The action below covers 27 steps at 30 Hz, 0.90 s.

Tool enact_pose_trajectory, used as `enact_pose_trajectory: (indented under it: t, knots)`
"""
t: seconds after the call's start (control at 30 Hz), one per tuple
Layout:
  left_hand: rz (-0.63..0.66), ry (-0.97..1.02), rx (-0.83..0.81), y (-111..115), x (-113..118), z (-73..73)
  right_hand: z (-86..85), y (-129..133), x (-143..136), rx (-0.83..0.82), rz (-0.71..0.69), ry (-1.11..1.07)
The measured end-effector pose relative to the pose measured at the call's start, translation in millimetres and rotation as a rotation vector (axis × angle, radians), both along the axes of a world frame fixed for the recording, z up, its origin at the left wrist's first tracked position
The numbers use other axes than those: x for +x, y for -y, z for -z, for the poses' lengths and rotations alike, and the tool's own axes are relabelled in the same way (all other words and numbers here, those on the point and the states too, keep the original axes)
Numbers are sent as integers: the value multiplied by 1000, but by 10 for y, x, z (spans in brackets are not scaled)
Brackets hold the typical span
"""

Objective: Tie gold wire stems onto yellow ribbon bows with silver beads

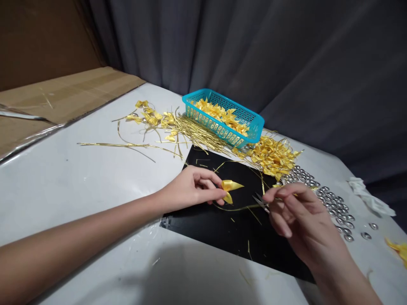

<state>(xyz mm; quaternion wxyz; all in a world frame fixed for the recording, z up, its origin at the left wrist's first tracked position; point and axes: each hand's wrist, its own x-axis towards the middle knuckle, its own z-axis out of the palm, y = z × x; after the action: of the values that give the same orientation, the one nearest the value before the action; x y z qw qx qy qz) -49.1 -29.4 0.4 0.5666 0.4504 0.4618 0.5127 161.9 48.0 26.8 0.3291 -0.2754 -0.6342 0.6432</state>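
Observation:
My left hand (203, 186) pinches a folded yellow ribbon piece (229, 189) between thumb and fingers, above a black mat (203, 224). A thin gold wire (237, 209) curves from under the ribbon piece toward my right hand (295, 207). The fingers of my right hand are curled round small scissors (262, 204), whose tips point to the left. Thumb and forefinger of that hand come together near the wire; whether they pinch it is too small to tell. Short wire clippings lie on the mat.
A blue basket (259, 127) holds yellow ribbon pieces. Gold wires (203, 134) lie before it, with yellow ribbon pieces (275, 156) to its right. Silver oval beads (333, 203) are spread farther right, near white objects (370, 197). Cardboard (63, 95) lies at the left.

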Motion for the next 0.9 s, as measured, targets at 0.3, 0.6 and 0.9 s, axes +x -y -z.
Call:
enact_pose_trajectory:
  t: [0.3,0.6,0.9]
  knots:
    - [-21,43,9,25,-17,-52,-48,201,-60,518,9,347]
    - [12,20,-3,-26,-33,12,-68,230,6,884,-16,468]
    - [49,-27,-30,-26,-26,13,-35,260,8,965,-39,557]
